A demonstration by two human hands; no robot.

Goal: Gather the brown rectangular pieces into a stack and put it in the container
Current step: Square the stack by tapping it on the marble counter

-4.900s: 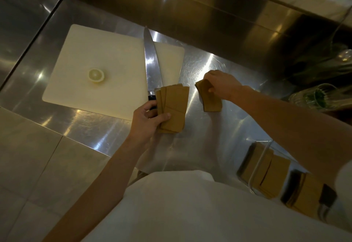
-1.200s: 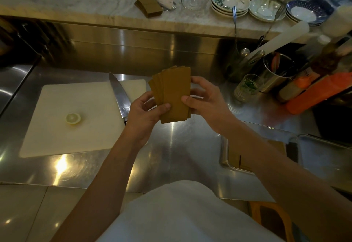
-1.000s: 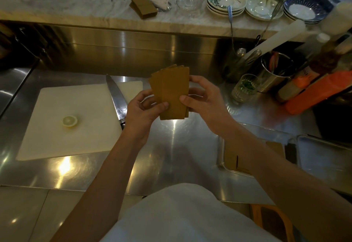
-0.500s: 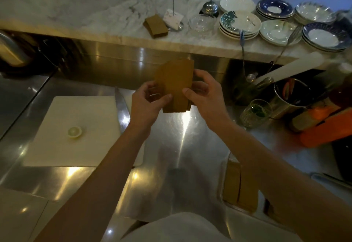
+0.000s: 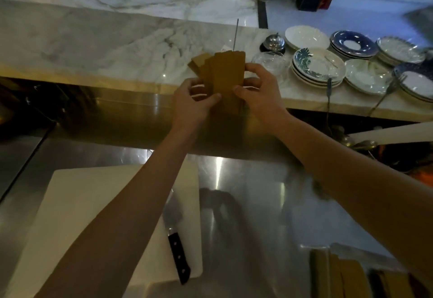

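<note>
While fanned, brown pieces (image 5: 228,79) between hands (image 5: 191,107)

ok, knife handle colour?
Black, with small pale rivets; the knife handle lies on the cutting board. The head view shows it.

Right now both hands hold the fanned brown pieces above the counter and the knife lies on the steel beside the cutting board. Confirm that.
Not quite. In the head view the knife lies on the cutting board, not on the steel. The rest holds: left hand and right hand hold the fanned brown pieces.
</note>
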